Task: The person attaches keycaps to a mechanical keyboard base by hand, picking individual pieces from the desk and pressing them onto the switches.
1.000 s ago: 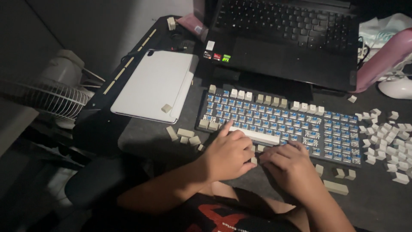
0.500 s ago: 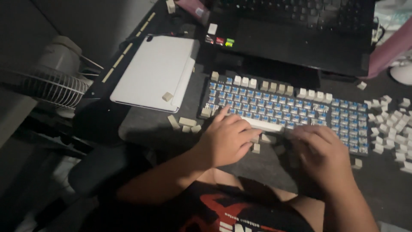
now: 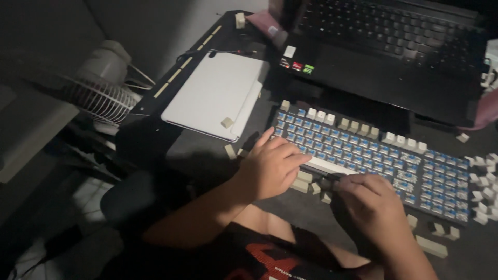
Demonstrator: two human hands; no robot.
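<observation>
The left hand (image 3: 272, 166) lay curled over the near-left corner of the mechanical keyboard (image 3: 373, 155), fingers bent onto the bottom row beside the long white spacebar (image 3: 329, 166); whether it pinched a cap could not be told. The right hand (image 3: 371, 199), at about four o'clock from the left, was half-clenched at the spacebar's right end, and its grip was likewise hidden. Most switches stood bare and blue, with only the top row capped.

Loose beige keycaps (image 3: 306, 182) lay between the hands at the keyboard's near edge, and a larger heap of caps (image 3: 482, 192) sat at three o'clock. A sliding wrist would likely scatter those near caps off the desk edge, and in this dim light they would be hard to find. Pressing the spacebar on crooked could bend a switch stem.

At twelve o'clock, the black laptop (image 3: 394, 67) carried small square stickers (image 3: 296, 65) on its palm rest: one white, then red and green. A white tablet (image 3: 218, 96) at ten o'clock bore one stray cap. A fan (image 3: 101, 96) stood at nine o'clock.
</observation>
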